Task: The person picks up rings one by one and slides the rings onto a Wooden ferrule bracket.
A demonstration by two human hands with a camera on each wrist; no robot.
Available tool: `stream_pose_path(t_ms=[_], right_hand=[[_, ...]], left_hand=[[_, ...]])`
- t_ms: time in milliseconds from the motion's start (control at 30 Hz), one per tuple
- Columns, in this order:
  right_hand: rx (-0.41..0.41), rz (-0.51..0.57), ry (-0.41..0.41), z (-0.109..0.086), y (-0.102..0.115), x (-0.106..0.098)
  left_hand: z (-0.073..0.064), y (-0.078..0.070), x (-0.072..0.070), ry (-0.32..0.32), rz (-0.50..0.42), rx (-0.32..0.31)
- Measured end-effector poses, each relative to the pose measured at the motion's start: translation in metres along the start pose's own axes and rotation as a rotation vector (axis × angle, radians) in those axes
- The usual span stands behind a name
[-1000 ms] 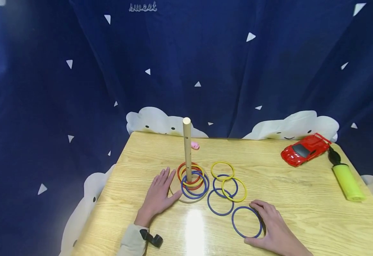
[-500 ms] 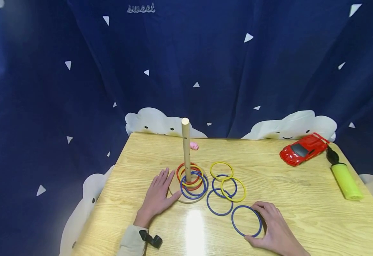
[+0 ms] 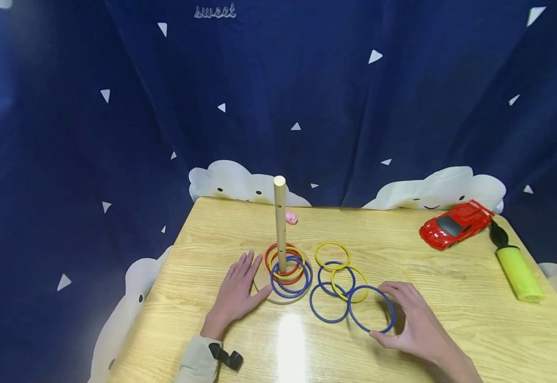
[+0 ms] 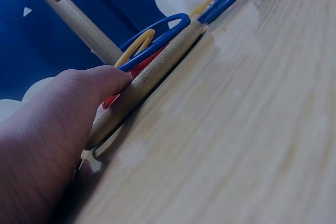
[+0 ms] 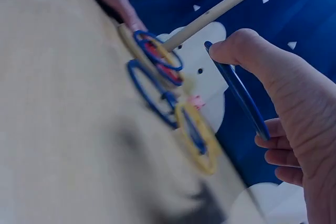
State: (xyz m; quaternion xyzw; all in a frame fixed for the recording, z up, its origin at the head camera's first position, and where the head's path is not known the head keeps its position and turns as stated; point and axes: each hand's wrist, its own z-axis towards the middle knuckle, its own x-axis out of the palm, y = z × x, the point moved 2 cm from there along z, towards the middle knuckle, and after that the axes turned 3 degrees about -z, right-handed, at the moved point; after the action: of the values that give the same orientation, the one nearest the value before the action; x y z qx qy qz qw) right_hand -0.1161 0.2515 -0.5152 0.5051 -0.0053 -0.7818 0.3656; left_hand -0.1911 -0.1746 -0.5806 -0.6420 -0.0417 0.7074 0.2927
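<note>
My right hand (image 3: 414,322) pinches a blue ring (image 5: 239,93) between thumb and fingers, lifted off the table. Beside the round wooden base (image 3: 261,279), my left hand (image 3: 235,295) lies with straight fingers at its left edge. Its thumb (image 4: 107,80) touches the base or a ring there; which one I cannot tell. From the base rises an upright wooden post (image 3: 280,229). Around its foot lie red, yellow and blue rings (image 3: 272,282), some overlapping. Right of the base, a loose group holds two yellow rings (image 3: 332,243) and two blue rings (image 3: 328,322).
A red toy car (image 3: 455,226) stands at the back right of the wooden table (image 3: 202,234). Near the right edge lies a yellow-green pump (image 3: 520,274) with a black end. Behind the post is a small pink object (image 3: 291,218). A dark blue curtain (image 3: 331,106) hangs behind.
My right hand has raised the blue ring from the table and moved it slightly forward, toward the loose rings. My left hand has stayed in place.
</note>
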Motion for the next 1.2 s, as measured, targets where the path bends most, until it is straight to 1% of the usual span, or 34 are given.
stream_pose_path(t_ms=[133, 233, 433, 600, 767, 867, 1033, 1200], right_hand=[[-0.003, 0.004, 0.026, 0.019, 0.000, -0.012], [-0.021, 0.006, 0.034, 0.035, 0.001, -0.020], [-0.107, -0.002, 0.013, 0.070, 0.006, -0.038], [-0.180, 0.037, -0.006, 0.100, 0.013, -0.057], [-0.199, 0.084, 0.003, 0.129, 0.024, -0.077], [-0.247, 0.117, -0.028, 0.148, 0.035, -0.088], [-0.358, 0.179, -0.124, 0.184, 0.057, -0.101], [-0.388, 0.247, -0.157, 0.211, 0.076, -0.104]], left_hand=[[0.001, -0.002, -0.001, -0.002, 0.004, 0.006], [0.001, -0.002, 0.000, -0.001, 0.006, 0.007], [0.002, -0.001, 0.001, 0.007, 0.017, 0.007], [0.003, 0.000, 0.001, 0.006, 0.018, 0.006], [0.002, 0.000, 0.001, 0.010, 0.015, 0.003], [0.002, 0.000, 0.000, 0.014, 0.018, 0.002], [0.002, 0.001, 0.000, 0.023, 0.025, -0.009], [0.001, 0.001, 0.001, 0.003, 0.020, -0.003]])
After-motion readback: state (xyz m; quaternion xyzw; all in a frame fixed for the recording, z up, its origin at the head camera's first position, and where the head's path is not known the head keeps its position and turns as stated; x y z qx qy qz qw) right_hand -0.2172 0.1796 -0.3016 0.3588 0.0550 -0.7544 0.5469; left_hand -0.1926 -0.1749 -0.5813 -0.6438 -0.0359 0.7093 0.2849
